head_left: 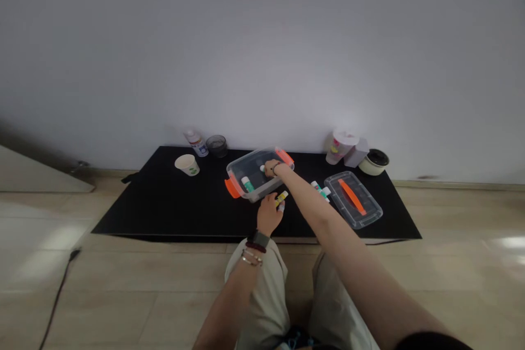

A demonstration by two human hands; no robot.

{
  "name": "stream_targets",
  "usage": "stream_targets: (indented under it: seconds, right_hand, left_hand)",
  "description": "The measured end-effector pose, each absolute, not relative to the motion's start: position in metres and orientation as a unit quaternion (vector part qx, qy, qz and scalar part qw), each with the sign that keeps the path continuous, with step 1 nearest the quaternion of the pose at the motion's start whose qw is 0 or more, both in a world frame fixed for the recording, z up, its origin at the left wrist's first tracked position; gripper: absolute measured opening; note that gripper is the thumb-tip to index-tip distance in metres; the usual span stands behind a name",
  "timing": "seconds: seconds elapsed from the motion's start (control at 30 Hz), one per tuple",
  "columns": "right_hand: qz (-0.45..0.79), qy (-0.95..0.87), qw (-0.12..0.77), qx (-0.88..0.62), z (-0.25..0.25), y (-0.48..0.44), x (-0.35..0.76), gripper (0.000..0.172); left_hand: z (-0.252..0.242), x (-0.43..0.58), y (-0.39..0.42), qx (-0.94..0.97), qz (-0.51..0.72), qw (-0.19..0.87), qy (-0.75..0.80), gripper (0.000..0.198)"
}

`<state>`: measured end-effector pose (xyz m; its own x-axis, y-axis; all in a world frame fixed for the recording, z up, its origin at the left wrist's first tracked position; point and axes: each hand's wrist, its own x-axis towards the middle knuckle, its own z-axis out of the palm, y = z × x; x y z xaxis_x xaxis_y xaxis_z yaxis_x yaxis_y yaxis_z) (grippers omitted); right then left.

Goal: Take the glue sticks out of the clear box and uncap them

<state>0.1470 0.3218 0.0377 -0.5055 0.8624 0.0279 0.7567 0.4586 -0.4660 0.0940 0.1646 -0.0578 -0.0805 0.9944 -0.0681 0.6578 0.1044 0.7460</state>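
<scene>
My left hand [269, 214] is closed around a yellow glue stick [281, 197] with a white cap, just in front of a clear plastic box [233, 167] with orange latches. My right hand [271, 168] reaches inside the open box, fingers closed on a glue stick [262, 168] of which only the white end shows. A green glue stick [248, 184] with a white cap lies in the box's front left corner. To the right, several green and white glue sticks [321, 191] lie on the black table [172, 210], partly behind my right forearm.
The clear lid [363, 210] with an orange handle lies on the right. Behind it stand a clear plastic cup [337, 150], a grey box [356, 153] and a cream pot [372, 165]. On the left are a paper cup [186, 165], a spray can [197, 144] and a dark bowl [217, 146].
</scene>
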Motion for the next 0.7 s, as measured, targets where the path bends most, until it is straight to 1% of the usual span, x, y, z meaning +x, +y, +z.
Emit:
stream_targets:
  seconds: [0.07, 0.1, 0.17, 0.2, 0.27, 0.3, 0.33, 0.37, 0.43, 0.47, 0.5, 0.57, 0.63, 0.7]
  right_hand:
    - [0.207, -0.850, 0.082, -0.477, 0.051, 0.320, 0.157, 0.009]
    - [0.202, -0.855, 0.080, -0.471, 0.058, 0.314, 0.165, 0.009]
    - [0.185, -0.867, 0.111, -0.449, 0.069, 0.288, 0.185, 0.020]
    - [0.176, -0.873, 0.147, -0.430, 0.072, 0.269, 0.197, 0.026]
    - [0.206, -0.880, 0.187, -0.384, 0.071, 0.222, 0.221, 0.033]
    - [0.243, -0.888, 0.186, -0.344, 0.068, 0.198, 0.233, 0.033]
    - [0.282, -0.891, 0.185, -0.306, 0.063, 0.175, 0.245, 0.032]
    - [0.308, -0.872, 0.214, -0.315, 0.058, 0.156, 0.256, 0.031]
    - [0.334, -0.796, 0.291, -0.413, 0.046, 0.129, 0.276, 0.031]
    - [0.339, -0.752, 0.318, -0.468, 0.041, 0.121, 0.283, 0.032]
    - [0.345, -0.719, 0.326, -0.507, 0.035, 0.116, 0.290, 0.034]
    - [0.363, -0.702, 0.299, -0.535, 0.023, 0.109, 0.297, 0.033]
    - [0.380, -0.707, 0.261, -0.536, 0.010, 0.102, 0.298, 0.028]
    - [0.394, -0.695, 0.252, -0.546, -0.001, 0.092, 0.292, 0.032]
  left_hand:
    - [-0.055, 0.082, 0.164, 0.537, 0.372, 0.394, 0.647, 0.034]
    - [-0.052, 0.076, 0.162, 0.498, 0.408, 0.442, 0.625, 0.037]
    - [-0.043, 0.068, 0.157, 0.420, 0.465, 0.541, 0.561, 0.046]
    - [-0.037, 0.067, 0.154, 0.381, 0.489, 0.587, 0.520, 0.050]
    - [-0.026, 0.070, 0.145, 0.300, 0.531, 0.656, 0.445, 0.050]
    - [-0.021, 0.075, 0.139, 0.277, 0.537, 0.672, 0.428, 0.048]
    - [-0.018, 0.081, 0.133, 0.263, 0.533, 0.684, 0.422, 0.045]
    - [-0.017, 0.088, 0.127, 0.257, 0.520, 0.695, 0.424, 0.044]
    - [-0.018, 0.104, 0.111, 0.274, 0.476, 0.711, 0.438, 0.047]
    - [-0.021, 0.111, 0.102, 0.299, 0.446, 0.716, 0.446, 0.049]
    - [-0.024, 0.117, 0.093, 0.335, 0.411, 0.718, 0.450, 0.051]
    - [-0.031, 0.126, 0.075, 0.420, 0.337, 0.716, 0.444, 0.052]
    - [-0.034, 0.131, 0.060, 0.471, 0.275, 0.720, 0.429, 0.050]
    - [-0.034, 0.132, 0.048, 0.475, 0.242, 0.735, 0.419, 0.045]
